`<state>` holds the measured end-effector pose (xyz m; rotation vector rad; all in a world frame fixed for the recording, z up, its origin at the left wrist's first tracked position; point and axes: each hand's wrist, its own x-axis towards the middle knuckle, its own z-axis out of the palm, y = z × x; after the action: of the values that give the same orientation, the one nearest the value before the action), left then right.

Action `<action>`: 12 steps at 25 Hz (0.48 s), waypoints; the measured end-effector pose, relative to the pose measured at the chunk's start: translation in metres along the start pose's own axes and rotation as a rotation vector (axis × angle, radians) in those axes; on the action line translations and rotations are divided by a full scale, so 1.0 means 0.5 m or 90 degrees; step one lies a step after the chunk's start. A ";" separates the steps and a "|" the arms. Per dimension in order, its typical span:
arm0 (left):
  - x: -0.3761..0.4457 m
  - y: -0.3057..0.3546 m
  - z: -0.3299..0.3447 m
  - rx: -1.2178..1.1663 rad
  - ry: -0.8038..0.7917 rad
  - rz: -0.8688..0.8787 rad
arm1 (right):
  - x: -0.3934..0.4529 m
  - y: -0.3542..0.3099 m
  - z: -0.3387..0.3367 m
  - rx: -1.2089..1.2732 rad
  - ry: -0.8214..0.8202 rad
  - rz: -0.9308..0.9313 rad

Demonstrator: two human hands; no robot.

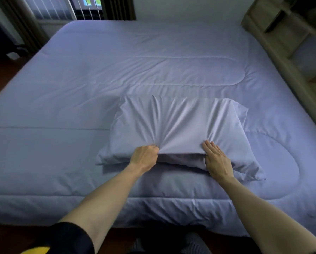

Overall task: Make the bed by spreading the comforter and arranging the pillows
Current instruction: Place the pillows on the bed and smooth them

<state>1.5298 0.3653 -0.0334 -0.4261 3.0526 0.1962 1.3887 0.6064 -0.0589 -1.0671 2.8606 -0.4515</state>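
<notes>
Pillow (pixel 179 125) lies flat on the spread comforter (pixel 117 70), near the bed edge closest to you and a bit right of centre. Your left hand (pixel 144 157) is fisted on a bunch of pillowcase fabric at the near edge, creases fanning out from the grip; your right hand (pixel 217 160) lies flat with fingers straight, pressing the same edge just to the right. Comforter covers the whole bed, with a curtained window (pixel 65 8) past the far side and a wooden shelf unit (pixel 281 33) on the right.
</notes>
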 end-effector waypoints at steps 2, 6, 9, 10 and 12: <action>-0.009 -0.022 0.008 -0.002 0.046 0.057 | -0.012 -0.010 0.003 0.009 -0.024 -0.004; 0.048 -0.059 0.000 -0.068 0.142 0.064 | 0.061 -0.081 -0.008 0.067 -0.027 0.003; 0.108 -0.089 -0.008 -0.069 -0.028 -0.010 | 0.166 -0.153 0.014 0.065 -0.074 0.018; 0.117 -0.104 0.003 -0.063 -0.084 -0.032 | 0.191 -0.170 0.030 0.058 -0.111 0.013; 0.119 -0.138 0.033 -0.066 -0.165 -0.099 | 0.212 -0.182 0.072 0.026 -0.184 -0.003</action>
<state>1.4924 0.2858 -0.0621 -0.5904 2.7506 0.3710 1.3710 0.4632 -0.0619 -1.0382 2.5856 -0.3247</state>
